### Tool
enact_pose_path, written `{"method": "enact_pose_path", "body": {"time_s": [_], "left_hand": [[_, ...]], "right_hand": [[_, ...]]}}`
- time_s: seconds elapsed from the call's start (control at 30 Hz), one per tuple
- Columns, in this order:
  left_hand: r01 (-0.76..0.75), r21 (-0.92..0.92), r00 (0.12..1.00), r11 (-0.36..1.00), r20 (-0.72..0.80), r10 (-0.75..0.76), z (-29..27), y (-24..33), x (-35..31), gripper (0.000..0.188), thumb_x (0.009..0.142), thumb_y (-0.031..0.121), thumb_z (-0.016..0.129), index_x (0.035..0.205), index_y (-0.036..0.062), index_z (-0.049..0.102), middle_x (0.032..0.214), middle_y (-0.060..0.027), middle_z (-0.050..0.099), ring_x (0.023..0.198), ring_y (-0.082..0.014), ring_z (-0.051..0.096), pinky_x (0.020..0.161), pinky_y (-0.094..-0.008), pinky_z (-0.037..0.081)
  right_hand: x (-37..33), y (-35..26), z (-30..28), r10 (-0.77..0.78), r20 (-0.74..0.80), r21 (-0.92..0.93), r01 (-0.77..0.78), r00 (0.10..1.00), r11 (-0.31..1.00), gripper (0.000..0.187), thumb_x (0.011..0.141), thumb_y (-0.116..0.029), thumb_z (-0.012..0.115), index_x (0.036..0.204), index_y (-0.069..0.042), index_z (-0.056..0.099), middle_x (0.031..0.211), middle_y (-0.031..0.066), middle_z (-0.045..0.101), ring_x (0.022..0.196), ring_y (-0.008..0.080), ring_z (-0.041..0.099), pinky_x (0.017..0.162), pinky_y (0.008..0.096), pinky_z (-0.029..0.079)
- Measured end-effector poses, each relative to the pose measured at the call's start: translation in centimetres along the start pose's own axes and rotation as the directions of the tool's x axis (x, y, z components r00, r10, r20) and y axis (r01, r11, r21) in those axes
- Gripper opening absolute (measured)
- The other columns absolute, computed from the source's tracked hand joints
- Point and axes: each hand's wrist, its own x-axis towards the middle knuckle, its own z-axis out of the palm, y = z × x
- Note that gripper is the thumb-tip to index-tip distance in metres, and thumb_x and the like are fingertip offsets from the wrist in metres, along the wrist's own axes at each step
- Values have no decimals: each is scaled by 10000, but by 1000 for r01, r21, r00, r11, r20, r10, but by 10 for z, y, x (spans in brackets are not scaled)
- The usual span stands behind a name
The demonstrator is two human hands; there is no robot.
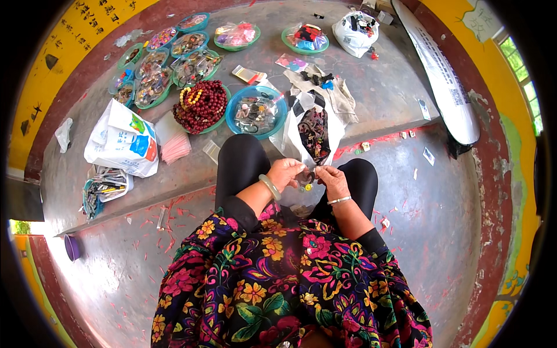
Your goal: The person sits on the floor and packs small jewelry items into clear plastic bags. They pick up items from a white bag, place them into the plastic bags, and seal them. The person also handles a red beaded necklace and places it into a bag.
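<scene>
Dark loop (311,177) — between fingers (325,173)

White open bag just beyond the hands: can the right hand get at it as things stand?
Likely yes: the right hand is close to the white bag, with nothing visibly blocking the way, though that hand seems busy with a small item.

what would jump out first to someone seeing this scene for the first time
Probably the flowery top, bright across the lower middle. Next, the heap of dark red beads, upper left of centre. Then the left hand and right hand, close together near the centre, pinching a small item.
</scene>
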Motion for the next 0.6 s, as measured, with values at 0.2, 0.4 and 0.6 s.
{"method": "enact_pose_path", "body": {"time_s": [0.2,0.4,0.6], "left_hand": [[24,-46,999,999,45,-22,-1,-2,0,233,834,157,513,1008,4,538,850,-51,604,668,-87,577,426,-163,407],[44,35,998,998,32,-46,0,-1,-1,211,795,180,579,915,8,570,787,-36,612,656,-92,585,406,-162,405],[4,55,1000,998,-3,-4,2,0,-3,183,790,162,584,889,9,594,791,-43,616,660,-94,582,415,-176,414]], "right_hand": [[5,12,-5,-88,-44,26,89,995,996,63,748,-76,603,700,-36,609,613,-15,549,542,73,462,536,206,364],[5,12,-9,-144,-24,-12,144,989,990,71,753,-90,603,729,-24,615,631,-23,557,560,50,460,535,187,366],[-1,3,-1,-178,-60,-36,176,982,984,102,784,-87,562,723,-10,592,627,4,542,557,72,461,529,203,360]]}}
